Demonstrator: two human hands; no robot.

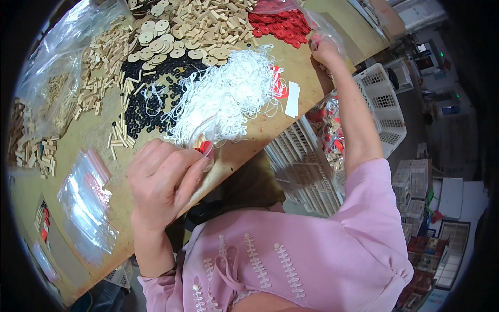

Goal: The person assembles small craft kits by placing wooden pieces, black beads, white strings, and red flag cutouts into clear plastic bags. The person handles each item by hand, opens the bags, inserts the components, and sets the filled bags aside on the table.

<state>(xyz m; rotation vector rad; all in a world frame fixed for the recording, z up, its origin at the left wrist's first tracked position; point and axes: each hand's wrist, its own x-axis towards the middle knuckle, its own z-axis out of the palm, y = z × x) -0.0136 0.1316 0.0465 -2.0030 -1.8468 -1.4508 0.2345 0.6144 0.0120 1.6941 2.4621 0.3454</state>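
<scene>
At the near edge of the white string pile [223, 93], the left hand [165, 174] pinches a small clear bag [208, 152], apparently mid-filling, while the right hand [325, 50], grip unclear, and red discs [280, 27] are beyond and right of it, the next move seemingly needing a steady bag.

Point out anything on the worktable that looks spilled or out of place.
A loose white string loop lies on the small round black beads, apart from most of the tangled white string heap. Several thin pale wooden sticks also stray among those beads, mixing neighbouring piles. Nothing looks plainly broken.
</scene>
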